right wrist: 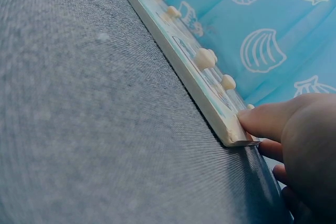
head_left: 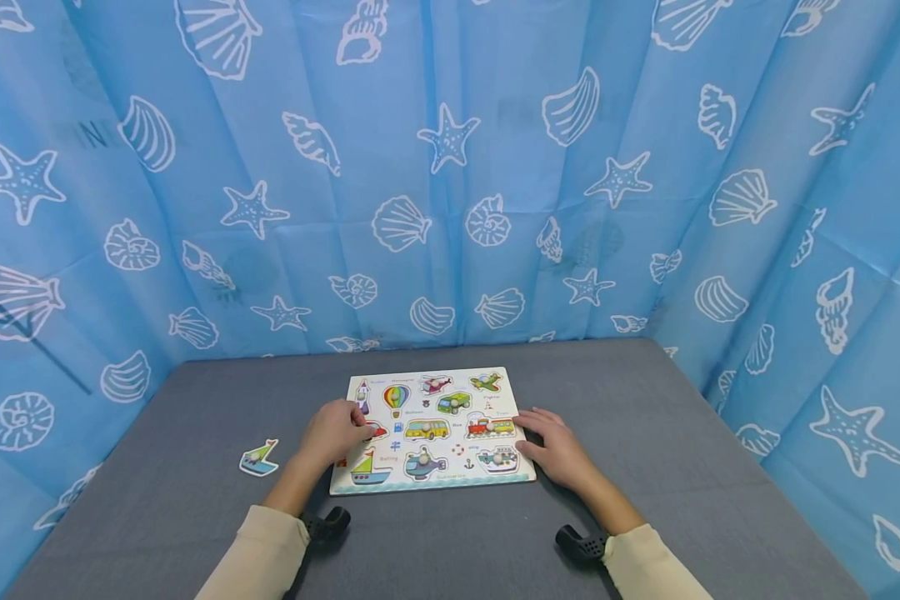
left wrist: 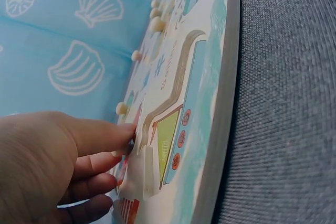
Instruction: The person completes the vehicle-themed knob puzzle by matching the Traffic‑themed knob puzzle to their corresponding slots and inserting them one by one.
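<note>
A wooden peg puzzle board [head_left: 412, 490] with vehicle pictures lies on the table. At its left side my left hand [head_left: 337, 432] pinches the red car piece [head_left: 377, 430] between thumb and fingers; the fingertips partly hide it. Just below that hand is the sailboat slot [left wrist: 167, 145], a recess with a printed picture. My right hand [head_left: 557, 447] holds the board's right edge, thumb on the upper face near the corner and fingers along the side. A loose sailboat piece [head_left: 258, 458] with a knob lies on the table left of my left forearm.
Other knobbed pieces sit in the board, among them a bus [head_left: 427, 429], a train [head_left: 491, 426] and a ship [head_left: 498, 458]. Grey cloth [head_left: 450, 550] covers the table. A blue shell-patterned curtain [head_left: 450, 275] hangs behind and at both sides.
</note>
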Available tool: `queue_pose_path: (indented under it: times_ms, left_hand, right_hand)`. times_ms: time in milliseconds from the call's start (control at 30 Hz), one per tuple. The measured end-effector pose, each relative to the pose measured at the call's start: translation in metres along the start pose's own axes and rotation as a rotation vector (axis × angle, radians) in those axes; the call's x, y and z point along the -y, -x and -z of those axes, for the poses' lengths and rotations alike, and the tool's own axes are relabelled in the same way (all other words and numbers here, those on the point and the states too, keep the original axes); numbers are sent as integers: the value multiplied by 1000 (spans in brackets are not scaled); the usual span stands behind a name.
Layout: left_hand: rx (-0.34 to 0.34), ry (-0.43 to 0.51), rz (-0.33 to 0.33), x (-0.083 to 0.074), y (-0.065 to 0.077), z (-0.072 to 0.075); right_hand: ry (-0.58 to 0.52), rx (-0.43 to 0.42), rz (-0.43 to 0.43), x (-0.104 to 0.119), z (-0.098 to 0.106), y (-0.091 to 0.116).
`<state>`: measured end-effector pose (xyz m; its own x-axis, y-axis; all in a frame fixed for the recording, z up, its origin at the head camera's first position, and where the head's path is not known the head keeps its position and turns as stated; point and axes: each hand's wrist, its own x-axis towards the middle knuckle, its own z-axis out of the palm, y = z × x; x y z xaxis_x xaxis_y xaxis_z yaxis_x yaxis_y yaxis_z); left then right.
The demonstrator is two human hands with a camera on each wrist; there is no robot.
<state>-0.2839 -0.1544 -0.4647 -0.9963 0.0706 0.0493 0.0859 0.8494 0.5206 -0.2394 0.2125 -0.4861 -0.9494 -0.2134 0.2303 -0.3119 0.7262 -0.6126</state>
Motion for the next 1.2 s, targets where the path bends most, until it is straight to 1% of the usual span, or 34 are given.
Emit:
queue_pose_path:
  times_ms: [233, 433, 567, 733, 900, 1200]
  left_hand:
    - [-9, -4, 10, -1, 1, 0]
    - [-22, -14, -25, 1, 3, 1]
    - [-29, 0, -45, 3, 4, 1]
    - [-36, 22, -55, 8, 6, 1]
    - [-44, 13, -66, 16, 8, 2]
    - [-66, -11, -64, 29, 12, 11]
  right_hand:
    - [1, 10, -7, 0, 0, -1]
    - [4, 2, -2, 1, 0, 0]
    - [0, 5, -5, 1, 0, 0]
    - [3, 8, -7, 1, 0, 0]
    - [9, 9, 2, 1, 0, -1]
    - [6, 8, 13, 2, 2, 0]
